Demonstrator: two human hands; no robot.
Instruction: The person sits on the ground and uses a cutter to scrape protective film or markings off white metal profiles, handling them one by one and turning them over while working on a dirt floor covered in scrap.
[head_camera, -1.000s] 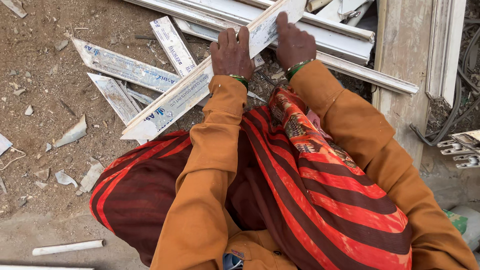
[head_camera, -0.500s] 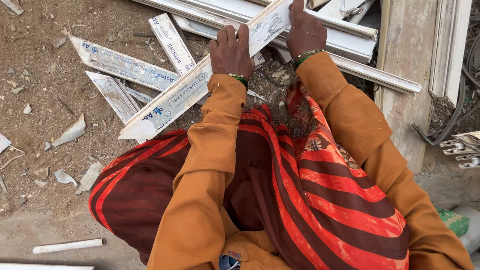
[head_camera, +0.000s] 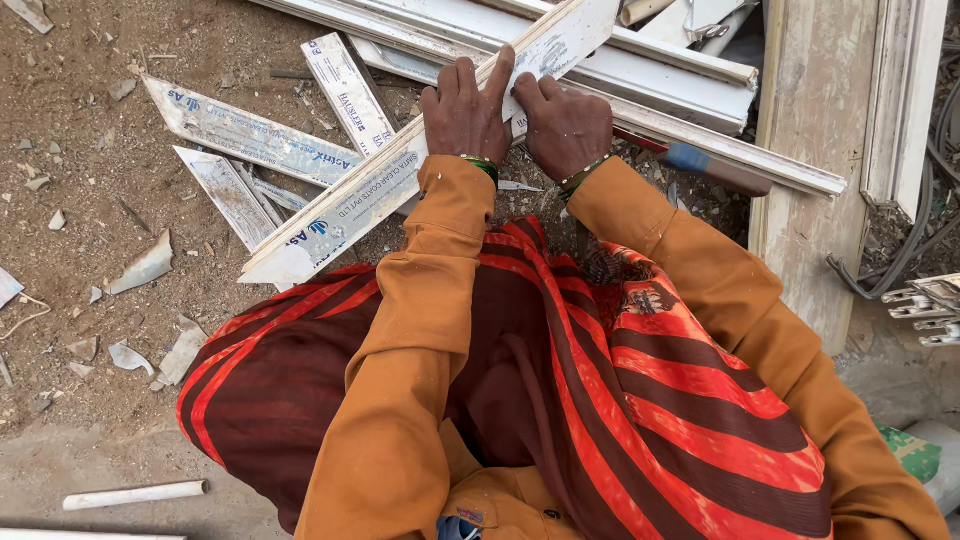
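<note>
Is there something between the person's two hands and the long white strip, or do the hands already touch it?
Nothing visible stands between them. The left hand and the right hand both rest directly on the long white strip, side by side near its middle. The strip lies slanted over other white pieces on the dirt ground.

Bare dirt ground (head_camera: 110, 180) strewn with rubble, short white profile offcuts (head_camera: 245, 135) laid across it, pale broken shards (head_camera: 145, 268) scattered at left, a white tube (head_camera: 135, 494) laid near the concrete edge, long white frame lengths (head_camera: 640, 85) piled at top
</note>
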